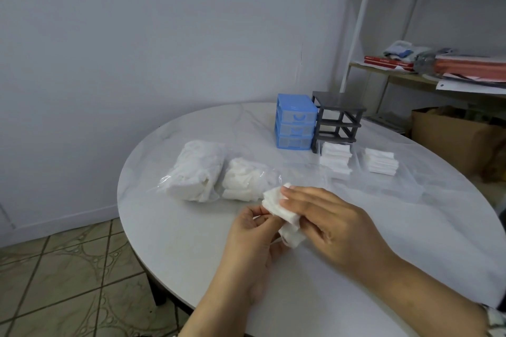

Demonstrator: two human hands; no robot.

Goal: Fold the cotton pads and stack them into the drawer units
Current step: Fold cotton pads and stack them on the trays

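Above the near part of the round white table (191,241), both hands hold a white cotton pad (273,200). My left hand (252,243) pinches its lower left edge, and my right hand (328,224) grips it from the right with fingers laid over the top. Two clear bags of loose pads (197,169) (246,180) lie just beyond. Two stacks of folded pads (336,157) (381,160) sit in clear drawer trays further right. At the back stand a blue drawer unit (295,122) with its drawers in and a dark grey frame (338,117) with open slots.
A white metal shelf (394,74) with books and papers stands at the right, with a cardboard box (451,137) below it. The table edge curves close to a plain wall on the left. Tiled floor (68,282) shows at lower left.
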